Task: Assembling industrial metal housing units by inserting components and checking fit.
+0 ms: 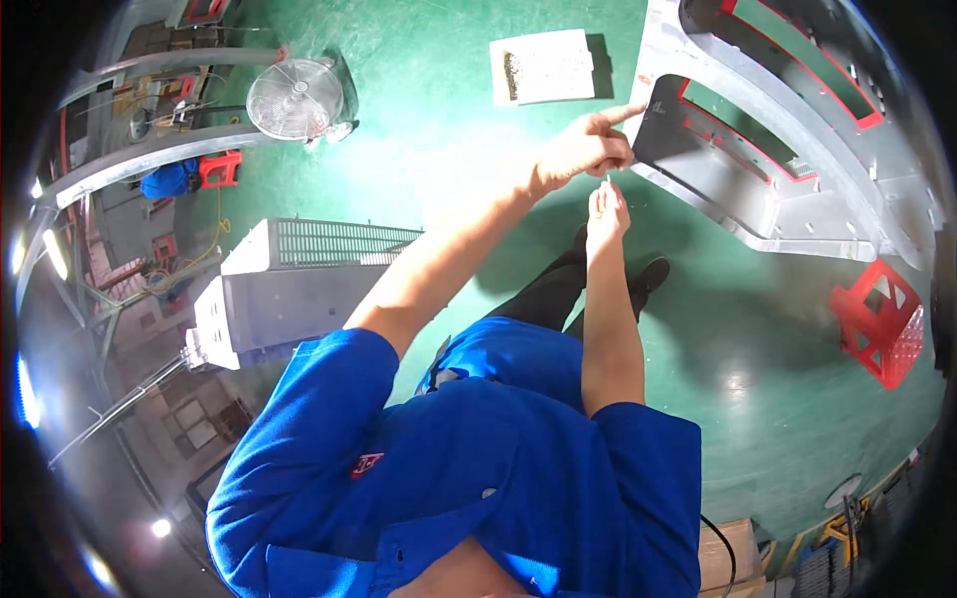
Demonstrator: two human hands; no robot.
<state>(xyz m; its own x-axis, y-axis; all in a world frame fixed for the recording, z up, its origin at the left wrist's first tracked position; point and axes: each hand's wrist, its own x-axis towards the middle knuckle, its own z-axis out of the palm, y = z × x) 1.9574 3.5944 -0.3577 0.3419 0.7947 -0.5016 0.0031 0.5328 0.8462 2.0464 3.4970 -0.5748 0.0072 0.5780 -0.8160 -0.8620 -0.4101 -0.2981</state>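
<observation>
My left hand reaches to the edge of a large grey metal frame with red-edged openings. Its index finger points out and meets the frame's near edge, while the other fingers are curled in; what they hold, if anything, is hidden. Just below, my right hand is closed in a pinch, fingertips up, close under the left hand. A tiny pale piece shows at those fingertips, too small to name.
A white open box with small dark contents lies on the green floor ahead. A round fan stands at the far left, a grey slatted metal cabinet at the left. A red plastic stool is at the right.
</observation>
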